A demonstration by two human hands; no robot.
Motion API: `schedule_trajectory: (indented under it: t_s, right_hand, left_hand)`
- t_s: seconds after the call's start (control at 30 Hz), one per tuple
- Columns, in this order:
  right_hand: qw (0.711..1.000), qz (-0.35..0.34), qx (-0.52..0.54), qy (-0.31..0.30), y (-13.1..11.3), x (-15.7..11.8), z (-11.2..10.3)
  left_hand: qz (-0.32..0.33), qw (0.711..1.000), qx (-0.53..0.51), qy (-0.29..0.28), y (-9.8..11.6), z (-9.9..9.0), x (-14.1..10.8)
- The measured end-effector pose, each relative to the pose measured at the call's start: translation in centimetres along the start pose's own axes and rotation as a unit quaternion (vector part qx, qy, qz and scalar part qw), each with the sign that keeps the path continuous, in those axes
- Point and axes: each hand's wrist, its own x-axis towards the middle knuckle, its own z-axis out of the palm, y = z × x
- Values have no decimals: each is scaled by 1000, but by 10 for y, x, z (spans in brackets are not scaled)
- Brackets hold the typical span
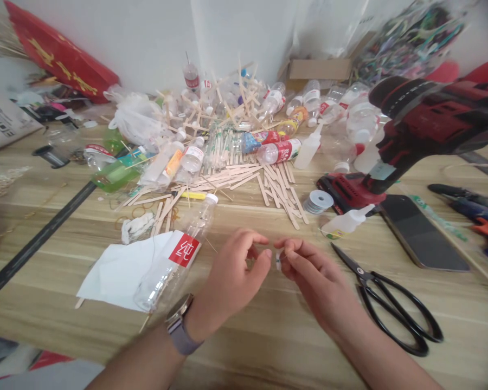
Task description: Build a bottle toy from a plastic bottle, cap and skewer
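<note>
Two bare hands, mid-view, clock read from them w/ 12 at the far side. R hand [315, 273]: thumb + index pinched 1 small clear piece [278, 260], right there between the hands. L hand [233, 271], 1 watch [179, 309] on its wrist: fingers curled, thumb and index tips apart, close to the piece; any fine strand in them, can't tell.

Round the clock! 1 label-wrapped bottle [187, 249] lay at 9, partly over 1 white paper [117, 271]. 1 yellow tool [194, 195] at 10. Wooden sticks [278, 189] at 12, dozens, too tangled to count; clear bottles [193, 160] heaped among and behind them, 10-plus, no exact no. 1 spool [318, 201] btwn 1 and 2, 1 dropper bottle [345, 223] and 1 red-black drill [394, 130] at 2, 1 phone [425, 233] at 3, 1 pr black-handled scissors [390, 303] btwn 3 and 4, blades closed.

Surface: pale wood-grain counter [260, 346], 1 dark strip [36, 244] running across it out at 9. Room: whitish wall [239, 32] at 12, 1 cardboard box [319, 69] near 1, 1 red bag [61, 54] w/ gold marks at 10.
</note>
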Motion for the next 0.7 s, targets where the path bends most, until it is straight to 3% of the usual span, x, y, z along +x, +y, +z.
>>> schedule_trajectory:
  t_s: [0.23, 0.47, 0.57, 0.7]
  right_hand:
    - [1000, 3, 1, -1, -1, 0, 0]
    - [1000, 2, 1, -10, 1, 1, -1]
    - [1000, 0, -4, -18, 1, 0, 0]
    - [999, -12, -23, -33, 2, -2, 0]
  left_hand:
    - [110, 981, 148, 60, -2, 1, -4]
    - [176, 976, 123, 48, -3, 4, -4]
    - [176, 979, 99, 39, -3, 6, -3]
    - [123, 992, 39, 13, -1, 7, -2]
